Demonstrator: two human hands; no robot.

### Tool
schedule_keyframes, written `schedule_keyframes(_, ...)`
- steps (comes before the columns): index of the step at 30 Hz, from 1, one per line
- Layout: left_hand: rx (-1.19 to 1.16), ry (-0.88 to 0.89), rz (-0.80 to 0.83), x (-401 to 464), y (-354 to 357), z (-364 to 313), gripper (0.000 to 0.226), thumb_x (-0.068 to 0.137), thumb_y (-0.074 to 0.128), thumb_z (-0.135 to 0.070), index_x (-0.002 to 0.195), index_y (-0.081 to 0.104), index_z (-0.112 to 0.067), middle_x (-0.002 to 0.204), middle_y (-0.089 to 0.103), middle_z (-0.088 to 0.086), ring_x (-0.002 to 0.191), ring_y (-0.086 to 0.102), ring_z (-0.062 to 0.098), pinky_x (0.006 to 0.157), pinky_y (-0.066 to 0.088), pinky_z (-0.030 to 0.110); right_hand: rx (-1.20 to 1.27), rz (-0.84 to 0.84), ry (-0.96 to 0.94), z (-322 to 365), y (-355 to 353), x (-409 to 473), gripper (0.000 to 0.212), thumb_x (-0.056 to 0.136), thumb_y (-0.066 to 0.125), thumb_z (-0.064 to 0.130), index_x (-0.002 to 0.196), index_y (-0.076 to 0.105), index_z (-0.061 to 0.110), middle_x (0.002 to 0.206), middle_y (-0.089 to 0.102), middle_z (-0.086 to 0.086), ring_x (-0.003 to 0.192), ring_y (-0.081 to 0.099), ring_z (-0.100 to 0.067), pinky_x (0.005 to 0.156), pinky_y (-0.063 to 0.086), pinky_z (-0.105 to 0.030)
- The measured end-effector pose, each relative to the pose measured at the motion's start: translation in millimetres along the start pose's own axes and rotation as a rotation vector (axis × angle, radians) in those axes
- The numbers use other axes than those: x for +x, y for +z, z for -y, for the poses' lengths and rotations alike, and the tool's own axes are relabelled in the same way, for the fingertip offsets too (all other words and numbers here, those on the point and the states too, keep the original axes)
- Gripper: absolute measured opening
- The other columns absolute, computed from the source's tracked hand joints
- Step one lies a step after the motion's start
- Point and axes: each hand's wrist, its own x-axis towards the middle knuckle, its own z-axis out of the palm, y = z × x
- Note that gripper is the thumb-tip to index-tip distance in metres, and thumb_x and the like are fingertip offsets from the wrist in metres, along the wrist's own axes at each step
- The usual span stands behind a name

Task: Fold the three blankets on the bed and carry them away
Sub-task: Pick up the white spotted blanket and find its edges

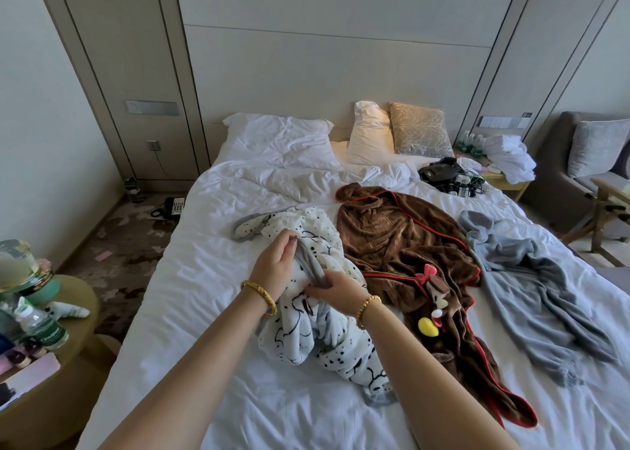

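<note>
While three blankets lie crumpled side by side across a white-sheeted bed, a person standing at its near end reaches both bare arms forward over the leftmost one. That one is a white spotted blanket with black dots, cartoon outlines and a grey border, bunched in a long heap running from near to far. The left hand, with a gold bangle at the wrist, pinches the grey border between thumb and curled fingers; the right hand, wearing a beaded gold bracelet, grips the same border just nearer, so the two hands almost touch. Holding the edge at two close points looks like a way to find a corner and draw the hem straight before folding, so the task seems barely started. To the right, touching the white one, a brown blanket edged in red sprawls unfolded, with a plush cartoon mouse figure on its near part. Further right lies a grey-blue blanket, also loose, overlapping the brown edge. At the far end sit white pillows and a patterned cushion, with a tangle of black electronics and cables at the far right of the bed. A round side table crowded with small items stands near left.
</note>
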Motion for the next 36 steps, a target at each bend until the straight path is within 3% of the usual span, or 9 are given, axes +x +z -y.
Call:
schedule_keyframes(4, -0.028, -0.049, -0.101, 2, -9, 0, 0.023, 0.100, 0.035, -0.018, 0.105, 0.055, -0.008, 0.065, 0.043, -0.010, 0.055, 0.037, 0.004, 0.047, 0.037, 0.017, -0.258, 0.041, 0.060, -19, 6, 6, 0.039, 0.085, 0.061, 0.046, 0.061, 0.039, 0.024, 0.080, 0.041, 0.000, 0.070, 0.041, -0.015, 0.062, 0.035, -0.021)
schedule_keyframes(7, -0.007, -0.104, -0.199, 9, -24, 4, 0.022, 0.100, 0.033, -0.024, 0.104, 0.053, -0.014, 0.062, 0.045, -0.001, 0.050, 0.038, 0.008, 0.044, 0.031, 0.022, -0.154, 0.028, 0.116, -39, 17, 6, 0.032, 0.086, 0.062, 0.039, 0.064, 0.040, 0.029, 0.068, 0.045, 0.007, 0.060, 0.041, -0.007, 0.052, 0.031, -0.017)
schedule_keyframes(10, 0.037, -0.206, -0.306, 16, -33, 16, 0.026, 0.101, 0.029, -0.026, 0.100, 0.049, -0.010, 0.084, 0.055, 0.021, 0.070, 0.054, 0.029, 0.049, 0.029, 0.025, 0.008, -0.233, 0.075, -45, 15, 8, 0.034, 0.090, 0.057, 0.020, 0.065, 0.034, 0.022, 0.064, 0.040, 0.006, 0.055, 0.035, -0.006, 0.050, 0.031, -0.015)
schedule_keyframes(16, -0.015, -0.347, -0.410, 19, -30, 29, 0.027, 0.102, 0.024, -0.023, 0.099, 0.045, -0.007, 0.079, 0.051, 0.006, 0.085, 0.056, 0.035, 0.058, 0.034, 0.032, 0.264, -0.684, -0.276, 42, -55, 10, 0.014, 0.081, 0.051, 0.001, 0.080, 0.041, 0.010, 0.066, 0.044, 0.002, 0.059, 0.039, -0.012, 0.056, 0.035, -0.026)
schedule_keyframes(19, -0.037, -0.401, -0.409, 25, -25, 27, 0.030, 0.101, 0.025, -0.020, 0.112, 0.046, -0.002, 0.100, 0.057, 0.017, 0.096, 0.055, 0.035, 0.072, 0.038, 0.034, 0.160, -0.596, -0.365, 74, -67, 1, 0.020, 0.081, 0.053, 0.005, 0.074, 0.039, 0.018, 0.064, 0.043, 0.005, 0.059, 0.041, -0.012, 0.053, 0.034, -0.023)
schedule_keyframes(24, 0.252, -0.566, -0.036, 21, -30, 44, 0.028, 0.099, 0.029, -0.014, 0.119, 0.043, 0.001, 0.115, 0.054, 0.023, 0.104, 0.052, 0.036, 0.080, 0.040, 0.040, -0.173, -0.289, -0.191, 57, -48, -1, 0.020, 0.083, 0.052, 0.011, 0.073, 0.036, 0.020, 0.073, 0.047, -0.003, 0.072, 0.046, -0.022, 0.063, 0.039, -0.036)
schedule_keyframes(29, 0.144, -0.165, 0.100, 7, -19, 28, 0.031, 0.096, 0.043, -0.012, 0.126, 0.050, -0.010, 0.128, 0.053, 0.009, 0.121, 0.047, 0.023, 0.096, 0.037, 0.025, -0.162, -0.135, -0.169, 43, -33, 3, 0.017, 0.084, 0.050, 0.010, 0.075, 0.039, 0.019, 0.072, 0.047, -0.002, 0.065, 0.046, -0.020, 0.054, 0.038, -0.027)
schedule_keyframes(32, -0.020, -0.161, 0.338, 7, -13, 8, 0.029, 0.094, 0.044, -0.043, 0.110, 0.055, -0.022, 0.103, 0.061, -0.004, 0.102, 0.057, 0.015, 0.079, 0.043, 0.019, -0.135, -0.150, -0.168, 43, -32, 5, 0.029, 0.083, 0.050, 0.007, 0.067, 0.033, 0.025, 0.067, 0.042, 0.004, 0.061, 0.041, -0.014, 0.049, 0.032, -0.021)
schedule_keyframes(36, 0.188, -0.169, 0.436, 10, -8, 6, 0.017, 0.094, 0.047, -0.036, 0.088, 0.053, -0.021, 0.075, 0.054, 0.001, 0.063, 0.049, 0.013, 0.058, 0.036, 0.026, -0.076, -0.172, -0.171, 32, -35, 5, 0.024, 0.085, 0.050, 0.004, 0.071, 0.037, 0.018, 0.067, 0.039, 0.004, 0.064, 0.038, -0.015, 0.057, 0.030, -0.026)
